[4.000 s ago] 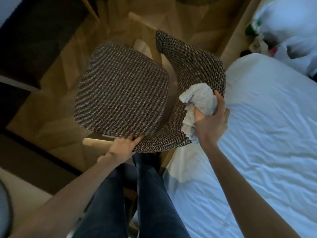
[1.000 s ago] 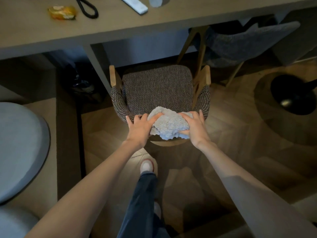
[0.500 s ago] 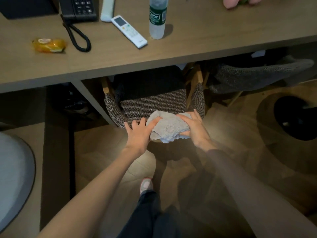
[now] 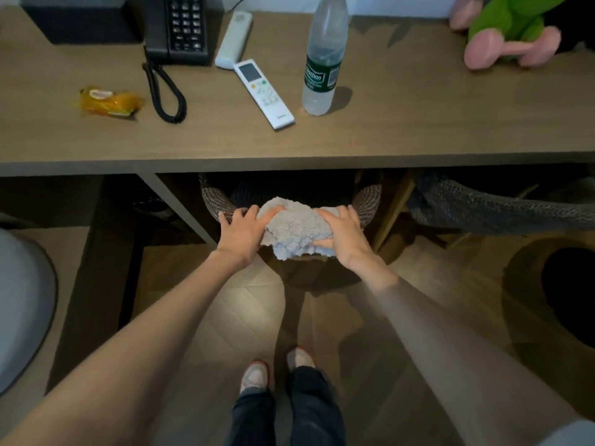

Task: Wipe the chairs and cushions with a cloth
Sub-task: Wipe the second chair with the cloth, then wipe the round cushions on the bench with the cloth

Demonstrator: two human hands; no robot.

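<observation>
A woven grey-brown chair (image 4: 212, 201) stands tucked under the desk (image 4: 402, 133), with only its curved backrest showing below the desk edge. A fluffy pale cloth (image 4: 296, 226) lies bunched on top of the backrest. My left hand (image 4: 240, 235) rests on the backrest rim with fingers spread and its thumb on the cloth's left side. My right hand (image 4: 344, 239) holds the cloth's right side, fingers on top and thumb beneath. The seat cushion is hidden in shadow under the desk.
A second grey chair (image 4: 483, 207) sits under the desk to the right. On the desk are a phone (image 4: 180, 27), a white remote (image 4: 262, 91), a water bottle (image 4: 322, 62), a snack packet (image 4: 109, 103) and a plush toy (image 4: 508, 30). A grey round seat (image 4: 22, 300) is at the left.
The chair has slid further under the desk, so its seat is now hidden. Both hands stayed on the backrest and cloth. Four seconds ago the chair stood by a bed.
</observation>
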